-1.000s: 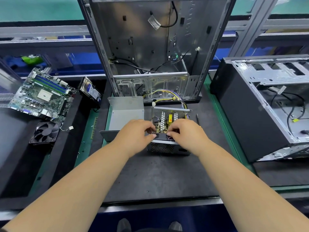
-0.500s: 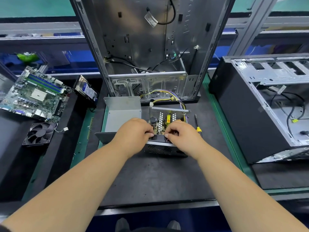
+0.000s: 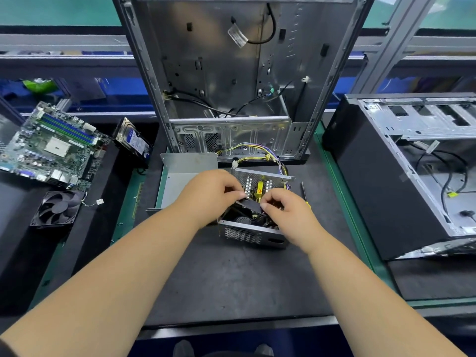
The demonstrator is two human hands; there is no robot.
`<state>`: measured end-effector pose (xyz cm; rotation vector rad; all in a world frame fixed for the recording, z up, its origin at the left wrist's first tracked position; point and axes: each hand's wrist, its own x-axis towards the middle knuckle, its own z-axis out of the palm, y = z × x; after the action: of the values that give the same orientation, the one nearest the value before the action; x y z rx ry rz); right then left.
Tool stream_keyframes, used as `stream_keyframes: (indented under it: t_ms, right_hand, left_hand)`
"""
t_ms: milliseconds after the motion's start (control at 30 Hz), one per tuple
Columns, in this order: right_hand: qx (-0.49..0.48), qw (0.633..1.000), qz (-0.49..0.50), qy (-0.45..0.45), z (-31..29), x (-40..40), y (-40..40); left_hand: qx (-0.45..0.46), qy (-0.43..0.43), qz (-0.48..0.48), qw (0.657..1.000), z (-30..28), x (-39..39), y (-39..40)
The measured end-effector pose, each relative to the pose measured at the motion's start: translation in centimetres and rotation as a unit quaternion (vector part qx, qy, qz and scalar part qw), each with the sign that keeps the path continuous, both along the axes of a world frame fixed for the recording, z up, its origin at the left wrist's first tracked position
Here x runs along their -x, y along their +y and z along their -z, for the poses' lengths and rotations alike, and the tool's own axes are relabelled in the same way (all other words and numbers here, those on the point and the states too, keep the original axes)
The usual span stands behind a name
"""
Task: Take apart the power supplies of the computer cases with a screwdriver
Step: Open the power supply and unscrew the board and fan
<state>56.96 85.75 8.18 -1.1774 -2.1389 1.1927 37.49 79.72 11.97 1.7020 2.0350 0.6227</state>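
Opened power supply (image 3: 253,228) sitting mid-mat (image 3: 231,284), circuit board exposed, wire bundle (image 3: 260,157) running back to upright case (image 3: 239,73). Left hand (image 3: 213,194) pinching dark fan (image 3: 243,213) edge, tilting it up; right hand (image 3: 286,215) curling fingers into supply beside fan. Cover (image 3: 185,180) lying just left; screwdriver (image 3: 304,191) lying right. Second case (image 3: 401,171) far right; motherboard (image 3: 51,145), loose fan (image 3: 58,207) far left.
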Motion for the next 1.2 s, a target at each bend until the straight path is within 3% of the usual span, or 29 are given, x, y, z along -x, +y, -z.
stream_keyframes:
  t_ms: [133, 200, 333, 500, 633, 867, 1200]
  right_hand:
    - [0.048, 0.998, 0.023, 0.041, 0.3, 0.0, 0.4]
    - [0.083, 0.993, 0.044, 0.072, 0.7, -0.2, 0.6]
    - [0.129, 0.984, 0.077, 0.092, 1.2, -0.6, 1.1]
    - [0.138, 0.983, 0.07, 0.103, 0.6, -1.1, 1.7]
    - [0.082, 0.993, 0.083, 0.018, 0.5, -2.4, 2.1]
    - [0.0, 0.988, -0.005, -0.154, 0.4, -3.6, 2.3]
    - [0.042, 0.991, -0.029, -0.123, 1.4, -4.5, 2.1]
  left_hand:
    - [0.016, -0.18, -0.026, 0.983, 0.9, 1.2, -1.0]
    - [0.043, -0.228, -0.011, 0.973, 1.2, 1.3, -1.4]
    - [0.058, -0.129, -0.002, 0.99, 1.9, 1.3, -1.6]
    - [-0.009, -0.158, -0.06, 0.986, 1.5, 1.4, -0.7]
    - [-0.041, -0.138, -0.093, 0.985, 1.1, 1.8, 0.1]
    - [-0.025, -0.083, -0.102, 0.991, 1.6, 2.6, 1.1]
    - [0.026, -0.079, -0.103, 0.991, 3.5, 1.8, 1.3]
